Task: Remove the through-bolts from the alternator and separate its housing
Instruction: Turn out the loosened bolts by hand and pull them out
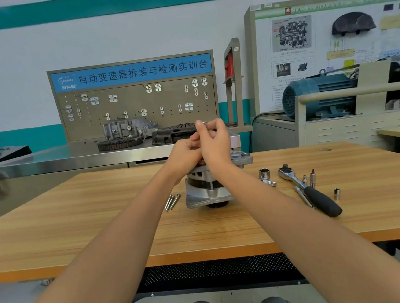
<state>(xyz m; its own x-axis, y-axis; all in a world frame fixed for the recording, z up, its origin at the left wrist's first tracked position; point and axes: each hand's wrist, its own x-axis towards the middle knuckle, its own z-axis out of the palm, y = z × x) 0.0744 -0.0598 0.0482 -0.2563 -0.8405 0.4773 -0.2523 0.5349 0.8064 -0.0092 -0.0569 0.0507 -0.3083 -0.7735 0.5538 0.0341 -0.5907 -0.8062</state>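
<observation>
The alternator (pixel 207 189) stands at frame centre on the counter (pixel 79 224). The right hand (pixel 214 141) pinches a small metal piece, probably a bolt head, above it; the left hand (pixel 184 156) rests curled on its top. Three bolts (pixel 172 201) lie just left; a ratchet (pixel 310 189) and sockets (pixel 264 173) lie right.

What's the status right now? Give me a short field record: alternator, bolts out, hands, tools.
alternator: upright on the wooden table, housing still together
bolts out: three through-bolts lying left of it
left hand: on top of the alternator, fingers curled
right hand: pinching a small metal part above it
tools: ratchet and sockets to the right
</observation>
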